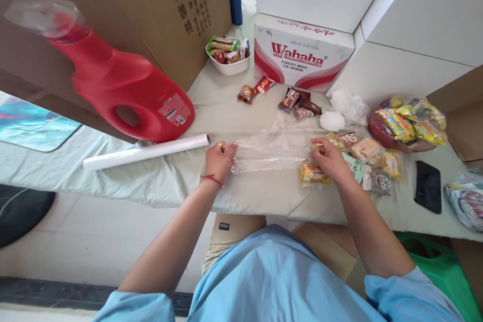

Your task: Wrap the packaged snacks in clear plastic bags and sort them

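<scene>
A clear plastic bag (273,153) is stretched flat between my two hands, just above the cloth-covered table. My left hand (220,161) pinches its left end between thumb and fingers. At the opposite end, my right hand (329,158) is closed on the plastic too. Close by my right hand lie a yellow snack packet (313,174) and several other wrapped snacks (368,151). Beyond the bag rest dark brown cocoa packets (290,98), an orange-brown packet (247,93) and a red packet (264,84).
A white roll (147,152) and a large red jug (132,85) stand left. Behind are a white snack bowl (231,67) and a Wahaha carton (302,55). Crumpled white plastic (349,105), a red bowl (377,131) of yellow packets and a black phone (428,186) lie right.
</scene>
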`<state>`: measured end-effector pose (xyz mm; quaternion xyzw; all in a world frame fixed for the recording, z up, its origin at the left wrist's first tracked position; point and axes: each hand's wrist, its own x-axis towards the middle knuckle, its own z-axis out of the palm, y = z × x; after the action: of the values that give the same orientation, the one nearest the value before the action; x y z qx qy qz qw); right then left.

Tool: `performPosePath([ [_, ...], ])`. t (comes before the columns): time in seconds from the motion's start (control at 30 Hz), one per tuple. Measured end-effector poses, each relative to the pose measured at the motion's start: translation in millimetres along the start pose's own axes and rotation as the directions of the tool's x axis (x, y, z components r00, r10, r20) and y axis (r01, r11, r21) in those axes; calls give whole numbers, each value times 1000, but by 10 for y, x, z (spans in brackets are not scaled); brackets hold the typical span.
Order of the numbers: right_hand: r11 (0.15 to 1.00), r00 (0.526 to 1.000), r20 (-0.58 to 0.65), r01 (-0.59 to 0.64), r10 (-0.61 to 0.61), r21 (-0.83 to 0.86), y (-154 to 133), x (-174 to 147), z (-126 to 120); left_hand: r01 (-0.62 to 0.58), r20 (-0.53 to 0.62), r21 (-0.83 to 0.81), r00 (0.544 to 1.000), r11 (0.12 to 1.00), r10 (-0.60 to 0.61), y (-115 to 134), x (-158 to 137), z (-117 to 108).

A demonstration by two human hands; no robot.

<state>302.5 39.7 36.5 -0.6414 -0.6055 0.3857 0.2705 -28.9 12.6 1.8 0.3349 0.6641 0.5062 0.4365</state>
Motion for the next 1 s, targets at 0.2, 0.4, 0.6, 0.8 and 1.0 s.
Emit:
performPosePath([
  [0.2,908,995,-31,76,-97,-412,-73,-122,60,-187,-120,612,938,769,324,-35,-84,-57],
  [0.4,799,995,5,85,-102,-595,-95,-249,154,-487,131,706,803,514,581,-106,-207,37],
  [0.6,781,998,12,53,-59,-623,-145,-310,175,-534,341,645,841,547,420,-38,-26,137],
  [0.8,755,998,24,56,-54,-653,-116,-340,153,-333,175,711,937,620,303,14,88,159],
  [1.0,722,999,9,32,-36,-691,-73,-351,112,-182,37,725,973,664,226,137,81,174],
])
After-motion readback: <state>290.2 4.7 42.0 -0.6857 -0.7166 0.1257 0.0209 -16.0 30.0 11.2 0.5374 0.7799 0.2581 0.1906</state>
